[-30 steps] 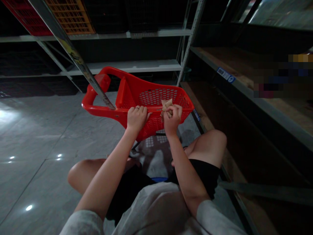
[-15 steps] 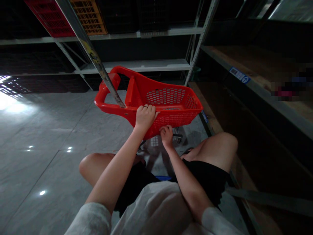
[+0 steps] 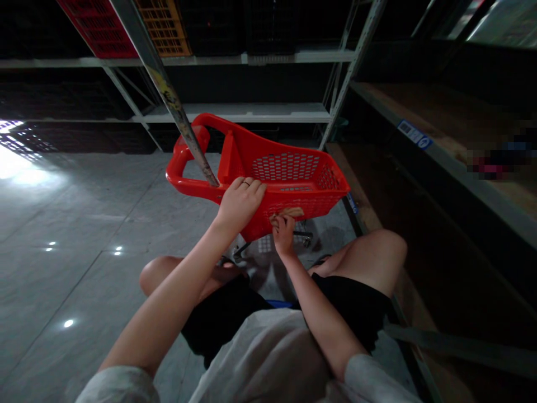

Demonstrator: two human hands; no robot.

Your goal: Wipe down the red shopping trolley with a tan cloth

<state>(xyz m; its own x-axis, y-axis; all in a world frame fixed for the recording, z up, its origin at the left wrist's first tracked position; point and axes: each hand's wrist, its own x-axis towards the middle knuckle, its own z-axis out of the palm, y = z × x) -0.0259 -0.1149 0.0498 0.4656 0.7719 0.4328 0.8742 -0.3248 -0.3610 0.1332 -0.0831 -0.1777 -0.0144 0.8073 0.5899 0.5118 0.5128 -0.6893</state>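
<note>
Red perforated cart (image 3: 319, 202), tan cloth (image 3: 293, 212), black shorts (image 3: 352, 305), orange lattice crate (image 3: 168, 25)

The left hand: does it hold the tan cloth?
No, the left hand grips the red cart; the right hand holds the cloth.

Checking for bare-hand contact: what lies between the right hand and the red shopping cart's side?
In the head view, a tan cloth lies between the right hand and the red shopping cart.

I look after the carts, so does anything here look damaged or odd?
The metal pole slanting down to the red cart: it looks worn, with patchy yellow and dark marks. The cart shows no obvious damage; the left hand rests on its rim, the right hand holds a brown cloth at its side.
</note>
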